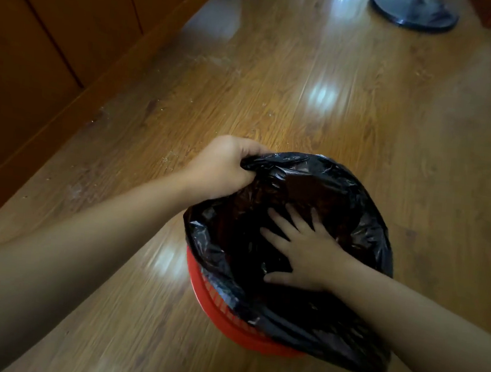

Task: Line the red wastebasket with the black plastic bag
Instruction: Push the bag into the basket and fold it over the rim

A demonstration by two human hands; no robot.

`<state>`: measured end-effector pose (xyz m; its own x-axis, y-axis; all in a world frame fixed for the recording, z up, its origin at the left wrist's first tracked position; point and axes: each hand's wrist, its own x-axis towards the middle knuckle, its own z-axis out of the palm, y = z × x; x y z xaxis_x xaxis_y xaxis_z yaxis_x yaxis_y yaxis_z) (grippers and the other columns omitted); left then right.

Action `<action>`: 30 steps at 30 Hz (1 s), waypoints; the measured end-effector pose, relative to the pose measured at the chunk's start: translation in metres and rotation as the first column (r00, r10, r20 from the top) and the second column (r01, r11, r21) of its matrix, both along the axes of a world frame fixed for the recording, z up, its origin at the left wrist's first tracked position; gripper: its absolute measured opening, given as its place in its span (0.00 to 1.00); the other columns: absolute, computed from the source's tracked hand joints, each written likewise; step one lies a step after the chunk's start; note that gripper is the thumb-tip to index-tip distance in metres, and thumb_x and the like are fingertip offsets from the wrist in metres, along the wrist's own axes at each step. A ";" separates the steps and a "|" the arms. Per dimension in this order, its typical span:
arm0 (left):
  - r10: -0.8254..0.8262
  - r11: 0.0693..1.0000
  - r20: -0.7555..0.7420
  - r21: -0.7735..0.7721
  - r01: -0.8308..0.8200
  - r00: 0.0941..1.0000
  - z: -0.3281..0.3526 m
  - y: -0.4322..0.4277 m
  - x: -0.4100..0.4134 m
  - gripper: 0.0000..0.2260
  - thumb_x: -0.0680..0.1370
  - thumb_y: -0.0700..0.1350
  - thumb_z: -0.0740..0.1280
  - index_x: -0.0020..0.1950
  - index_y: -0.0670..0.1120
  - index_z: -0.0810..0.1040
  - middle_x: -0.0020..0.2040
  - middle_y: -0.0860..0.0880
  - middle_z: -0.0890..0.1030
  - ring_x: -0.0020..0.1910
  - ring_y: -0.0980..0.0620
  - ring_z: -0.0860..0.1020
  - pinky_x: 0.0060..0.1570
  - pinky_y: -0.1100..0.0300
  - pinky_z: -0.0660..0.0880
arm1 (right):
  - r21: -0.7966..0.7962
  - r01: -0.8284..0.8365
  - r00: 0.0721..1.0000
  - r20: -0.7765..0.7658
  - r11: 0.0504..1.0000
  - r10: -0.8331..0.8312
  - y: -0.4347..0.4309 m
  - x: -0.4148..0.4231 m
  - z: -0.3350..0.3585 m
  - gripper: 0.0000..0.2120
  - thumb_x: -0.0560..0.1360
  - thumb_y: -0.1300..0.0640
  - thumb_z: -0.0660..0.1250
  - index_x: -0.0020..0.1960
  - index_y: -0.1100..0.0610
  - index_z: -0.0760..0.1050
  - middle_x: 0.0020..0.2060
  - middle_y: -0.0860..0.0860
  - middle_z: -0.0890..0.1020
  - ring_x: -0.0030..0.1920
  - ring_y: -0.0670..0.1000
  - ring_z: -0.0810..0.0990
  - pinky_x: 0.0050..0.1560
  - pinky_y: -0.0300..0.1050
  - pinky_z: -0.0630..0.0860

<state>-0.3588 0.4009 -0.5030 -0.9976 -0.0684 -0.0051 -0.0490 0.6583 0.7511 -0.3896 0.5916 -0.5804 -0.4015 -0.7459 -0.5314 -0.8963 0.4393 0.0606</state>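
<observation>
The red wastebasket stands on the wooden floor at lower centre; only its near-left rim and mesh wall show. The black plastic bag sits inside it with its mouth spread wide, and the near edge hangs over the rim. My left hand is shut on the bag's far-left edge, holding it up above the rim. My right hand is inside the bag with fingers spread, pressing flat against the plastic.
A wooden cabinet runs along the left side. A round dark stand base sits on the floor at the far upper right. Glossy wooden floor surrounds the basket, with some crumbs near the cabinet.
</observation>
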 end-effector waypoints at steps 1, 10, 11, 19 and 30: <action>-0.025 1.000 -0.020 -0.010 0.025 0.999 0.003 0.001 0.000 0.17 0.71 0.32 0.65 0.56 0.48 0.79 0.49 0.56 0.78 0.49 0.67 0.73 0.43 0.85 0.64 | 0.065 0.025 1.000 -0.020 0.998 -0.024 0.002 -0.004 -0.004 0.42 0.70 0.29 0.49 0.73 0.50 0.37 0.73 0.55 0.35 0.71 0.59 0.32 0.68 0.60 0.33; 0.034 0.994 -0.157 -0.099 -0.050 0.987 0.003 0.013 0.004 0.16 0.73 0.36 0.65 0.58 0.48 0.77 0.54 0.50 0.82 0.50 0.66 0.73 0.47 0.82 0.64 | 0.236 0.193 0.981 -0.071 0.952 -0.181 -0.008 -0.006 -0.040 0.43 0.68 0.26 0.43 0.72 0.50 0.34 0.74 0.57 0.37 0.72 0.60 0.34 0.67 0.61 0.30; 0.053 0.991 -0.164 -0.110 -0.072 0.985 0.004 0.012 0.003 0.16 0.73 0.36 0.64 0.59 0.48 0.77 0.55 0.49 0.81 0.52 0.64 0.74 0.49 0.79 0.65 | 0.182 0.207 0.978 -0.049 0.961 -0.201 -0.009 -0.005 -0.038 0.43 0.68 0.26 0.43 0.72 0.50 0.35 0.74 0.56 0.38 0.72 0.60 0.35 0.67 0.62 0.31; 0.040 0.981 -0.209 -0.179 -0.079 0.977 0.008 0.008 -0.001 0.17 0.73 0.36 0.64 0.62 0.46 0.75 0.60 0.48 0.79 0.61 0.56 0.74 0.59 0.70 0.65 | -0.133 0.233 0.961 0.183 0.963 -0.208 0.000 0.020 -0.030 0.41 0.65 0.25 0.38 0.72 0.43 0.41 0.75 0.48 0.44 0.73 0.56 0.38 0.65 0.63 0.29; -0.037 0.989 -0.225 -0.145 0.005 0.974 0.010 0.014 0.005 0.16 0.73 0.38 0.66 0.61 0.45 0.75 0.59 0.48 0.79 0.59 0.56 0.75 0.62 0.62 0.70 | 0.071 0.348 0.900 0.254 0.935 -0.355 -0.015 0.029 -0.054 0.36 0.69 0.28 0.37 0.73 0.44 0.41 0.75 0.50 0.47 0.73 0.58 0.39 0.65 0.65 0.28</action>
